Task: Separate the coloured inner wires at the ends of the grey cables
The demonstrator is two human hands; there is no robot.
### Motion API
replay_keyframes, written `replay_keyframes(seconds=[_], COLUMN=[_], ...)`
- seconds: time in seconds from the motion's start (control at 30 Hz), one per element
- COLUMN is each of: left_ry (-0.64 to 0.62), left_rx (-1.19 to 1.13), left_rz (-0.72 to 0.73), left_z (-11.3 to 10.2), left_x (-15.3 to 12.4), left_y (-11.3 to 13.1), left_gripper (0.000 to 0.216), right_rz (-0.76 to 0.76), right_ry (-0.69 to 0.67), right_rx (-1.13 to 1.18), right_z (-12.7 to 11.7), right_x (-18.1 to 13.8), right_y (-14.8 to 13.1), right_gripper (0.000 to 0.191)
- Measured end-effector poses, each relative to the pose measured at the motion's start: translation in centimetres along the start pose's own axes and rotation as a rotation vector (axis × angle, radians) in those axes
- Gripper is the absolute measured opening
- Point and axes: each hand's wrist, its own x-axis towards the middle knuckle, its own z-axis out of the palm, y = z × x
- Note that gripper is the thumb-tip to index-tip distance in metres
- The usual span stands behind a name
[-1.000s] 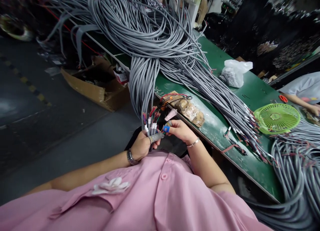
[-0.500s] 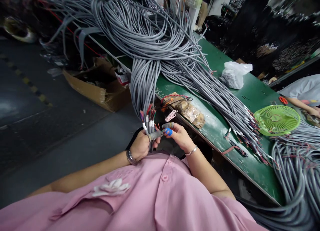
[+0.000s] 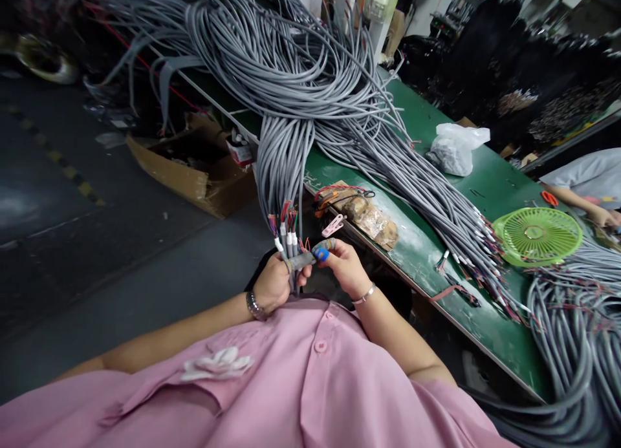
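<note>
My left hand (image 3: 274, 281) is closed round a few grey cable ends (image 3: 286, 234) whose stripped red, green and purple wires stand up above the fist. My right hand (image 3: 343, 265), with grey and blue finger covers on its fingertips, pinches at thin red wires beside the left forefinger. These cables hang down from a big heap of grey cables (image 3: 291, 66) lying on the green bench (image 3: 485, 176). A pink clip (image 3: 332, 225) hangs just above my right hand.
A brown taped block (image 3: 371, 216) with red wires sits at the bench edge. A white plastic bag (image 3: 453, 149), a green fan grille (image 3: 537, 234) and more cable coils (image 3: 577, 325) lie to the right. Another person's arm (image 3: 585, 205) shows far right. A cardboard box (image 3: 194, 167) stands on the floor.
My right hand has closed in on the left forefinger and now pinches the thin wires there. The held cable ends sit slightly lower and closer together.
</note>
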Motion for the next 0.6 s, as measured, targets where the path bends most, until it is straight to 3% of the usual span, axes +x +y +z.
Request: replay_keyframes(seconds=[0.17, 0.4, 0.6], left_ry=[0.011, -0.020, -0.071], left_rx=[-0.088, -0.101, -0.077], left_rz=[-0.009, -0.035, -0.057], left_z=[0.04, -0.36, -0.34], left_x=[0.21, 0.34, 0.48], left_y=[0.15, 0.06, 0.03], left_gripper=[0.018, 0.017, 0.026], right_rz=[0.082, 0.179, 0.101], right_ry=[0.054, 0.027, 0.080], right_rx=[0.111, 0.246, 0.195], right_z=[0.06, 0.02, 0.39], right_x=[0.08, 0.51, 0.90], right_y=[0.68, 0.91, 0.96], right_gripper=[0.022, 0.021, 0.020])
